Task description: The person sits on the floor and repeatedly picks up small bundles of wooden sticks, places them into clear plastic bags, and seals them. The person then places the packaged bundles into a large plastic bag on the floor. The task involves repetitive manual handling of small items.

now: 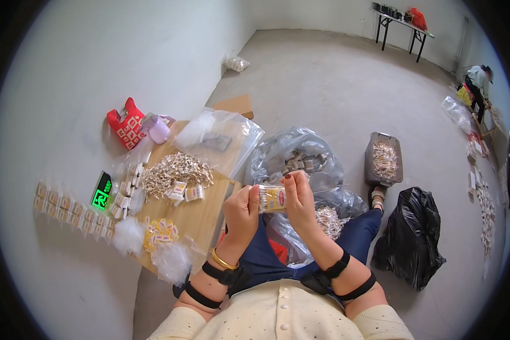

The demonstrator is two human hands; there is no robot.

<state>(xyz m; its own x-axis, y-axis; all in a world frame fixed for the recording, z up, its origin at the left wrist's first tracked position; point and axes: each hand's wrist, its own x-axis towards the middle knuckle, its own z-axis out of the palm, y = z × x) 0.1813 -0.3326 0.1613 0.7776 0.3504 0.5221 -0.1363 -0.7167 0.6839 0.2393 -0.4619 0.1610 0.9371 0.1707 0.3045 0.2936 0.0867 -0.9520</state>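
Both hands held one small clear packet [272, 199] of thin sticks up in front of the person, over the lap. The left hand [241, 211] pinched its left end, the right hand [298, 198] its right end. Fingers hid the packet's ends. Beside them, the wooden surface [201, 218] held a loose pile of sticks [173, 170], too small to make out.

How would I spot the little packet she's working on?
Start at the wooden board on the floor, then look just right of it, above the blue lap. The small clear packet sits pinched between the left hand and right hand; unlike the packets lying around, it's held in the air.
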